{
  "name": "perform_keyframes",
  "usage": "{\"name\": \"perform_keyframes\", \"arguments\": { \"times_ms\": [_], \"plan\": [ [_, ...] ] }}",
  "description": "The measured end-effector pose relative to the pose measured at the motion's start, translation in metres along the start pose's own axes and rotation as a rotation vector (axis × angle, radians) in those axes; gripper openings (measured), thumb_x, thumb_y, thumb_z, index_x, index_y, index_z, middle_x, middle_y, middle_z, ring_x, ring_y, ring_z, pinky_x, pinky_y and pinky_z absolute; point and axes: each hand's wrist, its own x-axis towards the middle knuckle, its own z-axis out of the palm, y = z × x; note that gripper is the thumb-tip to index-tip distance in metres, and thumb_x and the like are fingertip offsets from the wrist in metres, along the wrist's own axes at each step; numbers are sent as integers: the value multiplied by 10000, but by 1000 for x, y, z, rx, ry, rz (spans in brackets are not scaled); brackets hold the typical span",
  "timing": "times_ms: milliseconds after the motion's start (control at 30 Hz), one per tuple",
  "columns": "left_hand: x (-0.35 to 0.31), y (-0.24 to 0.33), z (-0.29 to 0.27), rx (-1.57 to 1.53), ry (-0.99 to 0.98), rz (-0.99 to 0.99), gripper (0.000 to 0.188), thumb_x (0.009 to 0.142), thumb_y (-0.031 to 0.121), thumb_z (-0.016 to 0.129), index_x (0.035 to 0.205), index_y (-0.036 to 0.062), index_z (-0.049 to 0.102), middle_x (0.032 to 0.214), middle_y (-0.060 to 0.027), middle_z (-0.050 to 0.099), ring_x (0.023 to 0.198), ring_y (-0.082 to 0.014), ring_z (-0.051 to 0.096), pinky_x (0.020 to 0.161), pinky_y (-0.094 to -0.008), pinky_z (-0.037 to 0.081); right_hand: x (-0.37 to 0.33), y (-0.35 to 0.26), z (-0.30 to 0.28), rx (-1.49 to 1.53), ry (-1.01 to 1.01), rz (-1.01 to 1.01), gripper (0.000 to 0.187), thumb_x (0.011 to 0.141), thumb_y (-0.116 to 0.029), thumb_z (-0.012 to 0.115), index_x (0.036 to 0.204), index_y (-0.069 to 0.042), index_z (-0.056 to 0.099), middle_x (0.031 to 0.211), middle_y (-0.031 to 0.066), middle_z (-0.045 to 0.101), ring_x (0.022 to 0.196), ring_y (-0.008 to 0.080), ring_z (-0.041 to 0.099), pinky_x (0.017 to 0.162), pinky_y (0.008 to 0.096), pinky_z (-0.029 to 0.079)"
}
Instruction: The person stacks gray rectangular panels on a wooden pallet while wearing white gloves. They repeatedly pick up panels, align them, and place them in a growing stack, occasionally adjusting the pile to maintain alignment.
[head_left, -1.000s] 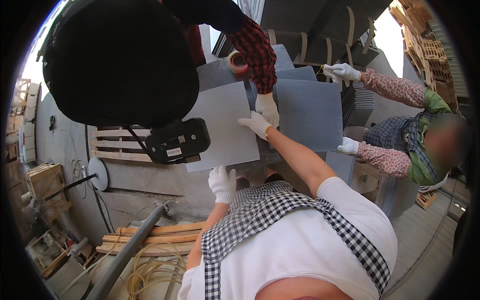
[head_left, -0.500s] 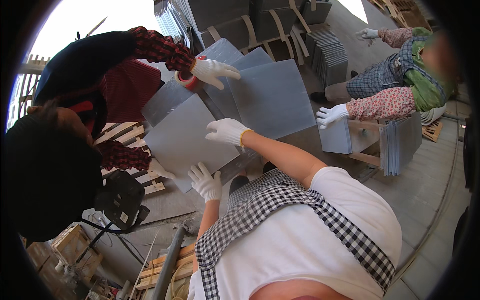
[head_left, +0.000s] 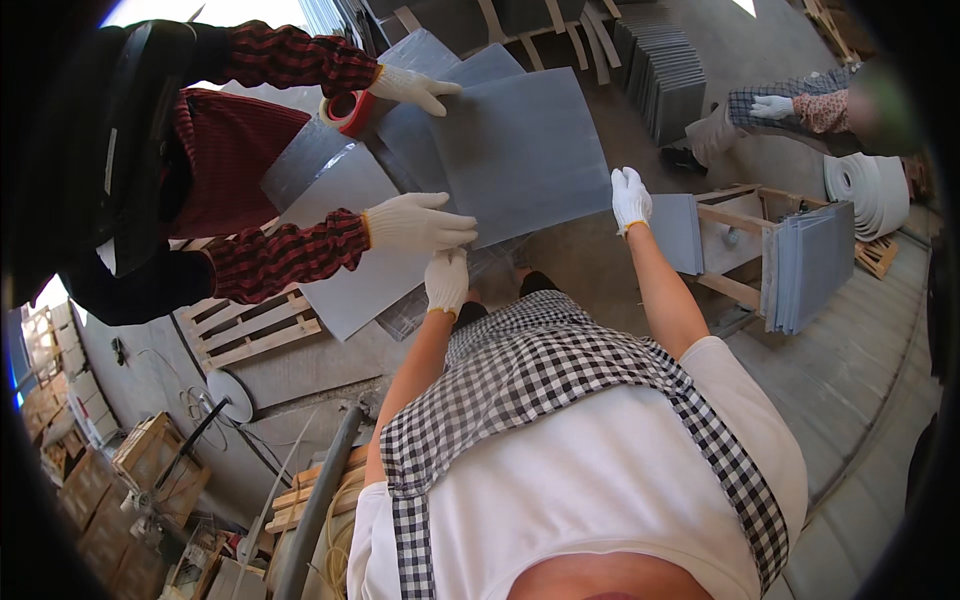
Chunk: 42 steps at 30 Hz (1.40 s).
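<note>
A thin grey square slab (head_left: 525,150) is tilted in front of me. My right hand (head_left: 631,198), in a white knit glove, is closed on its right edge. At its near left corner my left hand (head_left: 446,280), gloved the same way, is closed, with its fingertips partly hidden. A co-worker's gloved hand (head_left: 420,222) meets my left hand at that corner; their other hand (head_left: 415,88) lies at the slab's far left corner. Another pale grey slab (head_left: 350,265) lies to the left, and more slabs (head_left: 405,140) show underneath.
Red-rimmed tape (head_left: 347,110) lies at the far left of the slabs. To the right, a wooden frame (head_left: 735,290) holds upright slabs (head_left: 812,265); a white roll (head_left: 868,195) stands behind. A stacked row of slabs (head_left: 660,80) is at the back. Another person's gloved hand (head_left: 772,107) is far right.
My hands have gone from the left slab to the right one, the right hand to its right edge. The co-worker's nearer hand has moved up to its corner. The person at far right has moved back.
</note>
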Motion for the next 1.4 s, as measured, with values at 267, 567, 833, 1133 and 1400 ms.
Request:
{"name": "perform_keyframes", "arguments": {
  "times_ms": [267,567,833,1133,1400],
  "plan": [
    [5,-20,57,-285,-40,-282,293,911,232,614,1079,-7,644,987,-236,712,979,-380,686,860,-412,512,6,15,-20,599,-399,164,576,982,-487,573,1360,-53,593,1312,107,637,1184,268,599,884,455,530],
    [20,-44,83,-381,62,-95,349,929,204,605,1228,24,625,1154,-216,693,1108,-381,648,928,-402,496,43,36,1,701,-570,-80,491,1021,-385,565,1328,-4,597,1160,104,694,1082,229,625,851,411,541],
    [-9,37,67,34,158,-87,433,909,327,628,1203,10,641,1082,-244,699,1040,-415,654,858,-449,499,44,-12,-32,845,-562,164,402,1003,-406,583,1170,-47,654,944,63,696,701,125,622,580,285,506],
    [1,81,63,43,324,-347,597,877,423,650,1213,-67,596,1168,-325,642,1138,-450,610,950,-487,476,38,-48,-17,-18,7,-665,427,913,-346,631,1255,-89,636,1145,100,696,1063,339,629,936,459,502],
    [24,95,68,206,258,-365,815,859,440,656,1407,-110,409,1311,-353,567,1182,-476,583,1016,-483,460,15,-75,0,-102,97,-857,546,863,-368,700,1301,-70,566,1378,145,521,1286,355,443,1041,477,390]
  ]
}}
